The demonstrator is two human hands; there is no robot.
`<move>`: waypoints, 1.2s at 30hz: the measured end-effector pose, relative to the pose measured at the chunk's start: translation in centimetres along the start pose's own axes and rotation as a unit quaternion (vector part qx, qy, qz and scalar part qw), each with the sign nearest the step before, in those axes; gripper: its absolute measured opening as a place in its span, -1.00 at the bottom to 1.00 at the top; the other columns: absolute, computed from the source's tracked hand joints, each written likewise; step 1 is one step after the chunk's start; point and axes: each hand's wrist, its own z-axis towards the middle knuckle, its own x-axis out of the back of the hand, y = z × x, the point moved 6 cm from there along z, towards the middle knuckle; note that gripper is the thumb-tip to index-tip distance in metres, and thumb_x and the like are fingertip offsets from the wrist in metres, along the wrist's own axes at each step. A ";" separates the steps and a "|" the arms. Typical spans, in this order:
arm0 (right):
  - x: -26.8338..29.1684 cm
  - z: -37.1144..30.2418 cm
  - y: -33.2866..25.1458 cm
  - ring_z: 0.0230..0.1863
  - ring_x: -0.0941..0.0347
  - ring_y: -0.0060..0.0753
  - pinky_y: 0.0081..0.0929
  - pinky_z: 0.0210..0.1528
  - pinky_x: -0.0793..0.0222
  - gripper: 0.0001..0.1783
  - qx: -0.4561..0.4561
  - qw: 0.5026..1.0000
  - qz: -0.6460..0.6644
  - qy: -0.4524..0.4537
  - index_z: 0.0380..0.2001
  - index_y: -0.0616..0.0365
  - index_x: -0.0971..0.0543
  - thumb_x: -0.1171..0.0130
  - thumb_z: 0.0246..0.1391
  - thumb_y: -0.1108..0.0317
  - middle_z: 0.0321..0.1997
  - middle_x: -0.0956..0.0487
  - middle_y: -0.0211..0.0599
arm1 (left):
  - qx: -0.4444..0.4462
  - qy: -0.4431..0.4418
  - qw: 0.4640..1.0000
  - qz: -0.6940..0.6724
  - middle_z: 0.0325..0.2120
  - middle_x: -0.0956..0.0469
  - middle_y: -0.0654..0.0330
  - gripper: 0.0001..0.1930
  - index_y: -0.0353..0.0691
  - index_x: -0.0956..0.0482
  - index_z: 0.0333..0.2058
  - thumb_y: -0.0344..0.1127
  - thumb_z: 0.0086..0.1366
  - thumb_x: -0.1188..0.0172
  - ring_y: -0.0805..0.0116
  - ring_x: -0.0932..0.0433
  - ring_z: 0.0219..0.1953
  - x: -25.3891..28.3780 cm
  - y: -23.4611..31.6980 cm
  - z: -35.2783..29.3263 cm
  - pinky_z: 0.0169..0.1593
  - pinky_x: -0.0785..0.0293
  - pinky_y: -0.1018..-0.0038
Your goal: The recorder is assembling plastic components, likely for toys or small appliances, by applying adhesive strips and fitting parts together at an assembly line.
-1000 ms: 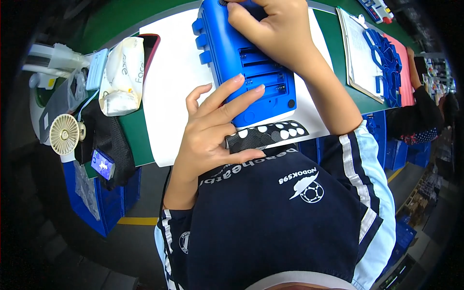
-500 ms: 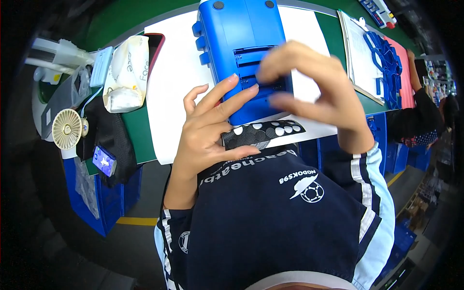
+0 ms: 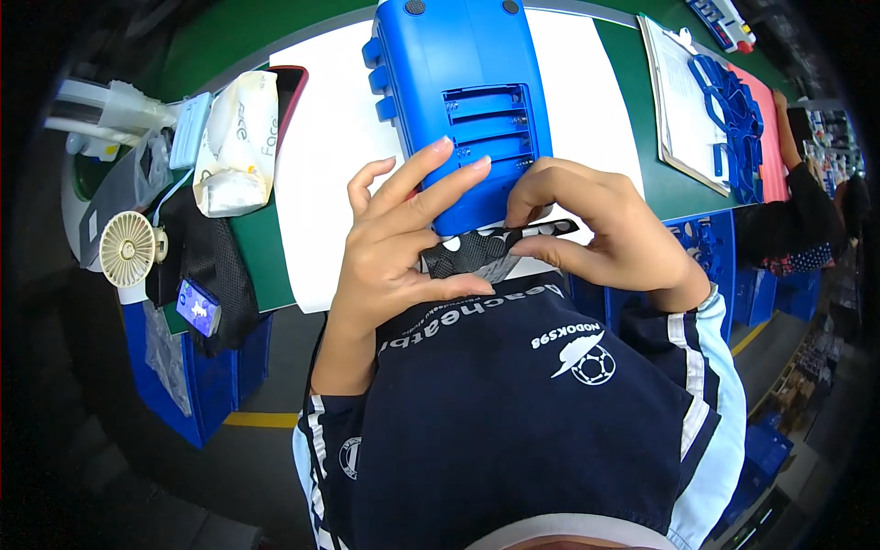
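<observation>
A blue plastic device (image 3: 463, 55) lies with its slotted battery compartment (image 3: 490, 124) uncovered and facing up. Metal contacts show inside the compartment. My left hand (image 3: 390, 238) has its fingers spread, two fingertips against the device's near left side. Its thumb stretches along the lower edge of a black sheet with round white spots (image 3: 467, 257), just below the device. At the sheet's right part, my right hand (image 3: 610, 220) is closed, thumb and fingers pinching it. Part of the sheet is hidden by the hands.
White paper (image 3: 330, 128) lies under the device on the green table. At left are a tissue pack (image 3: 240, 137), a small fan (image 3: 128, 247) and a black mesh bag (image 3: 229, 266). Right are a clipboard (image 3: 683, 110), blue plastic parts (image 3: 733, 128) and another person's arm (image 3: 790, 147).
My right hand has come down from over the battery compartment to the spotted sheet and pinched it, leaving the compartment in view. My left hand has stayed in place.
</observation>
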 end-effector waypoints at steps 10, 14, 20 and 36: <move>0.4 -0.5 -0.7 -0.31 -0.39 -0.30 -0.48 -0.26 -0.33 -0.84 0.042 0.998 -0.044 0.002 -0.53 0.28 -0.46 -0.23 -0.28 0.56 -0.37 -0.41 -0.23 | -0.010 0.001 1.000 0.004 -0.12 -0.50 0.32 -0.53 -0.19 -0.41 -0.86 0.12 -0.31 -0.31 0.27 -0.25 0.13 -0.1 0.1 0.2 0.10 0.09 0.30; 2.2 0.0 -0.7 -0.35 -0.32 -0.43 -0.59 -0.28 -0.23 -0.84 0.047 0.992 -0.084 0.078 -0.57 0.23 -0.49 -0.26 -0.34 0.56 -0.41 -0.37 -0.31 | -0.018 -0.001 1.000 0.001 -0.09 -0.48 0.28 -0.53 -0.21 -0.39 -0.86 0.10 -0.31 -0.32 0.25 -0.24 0.13 -0.1 0.1 0.0 0.10 0.10 0.28; 0.7 1.8 0.5 -0.46 -0.22 -0.53 -0.58 -0.34 -0.14 -0.89 0.008 0.995 -0.066 0.078 -0.57 0.17 -0.52 -0.22 -0.29 0.53 -0.56 -0.33 -0.43 | -0.015 -0.009 1.000 0.012 0.06 -0.31 0.08 -0.50 -0.23 -0.37 -0.86 0.10 -0.29 -0.31 0.24 -0.13 0.20 -0.8 0.5 0.4 0.12 0.14 0.23; -0.5 1.7 0.4 -0.44 -0.21 -0.50 -0.56 -0.26 -0.02 -0.92 0.025 0.989 -0.121 0.078 -0.57 0.14 -0.51 -0.21 -0.23 0.49 -0.57 -0.33 -0.45 | -0.026 0.008 1.000 0.007 0.05 -0.32 0.09 -0.51 -0.21 -0.36 -0.86 0.09 -0.29 -0.33 0.25 -0.14 0.19 -0.9 0.3 0.3 0.12 0.12 0.26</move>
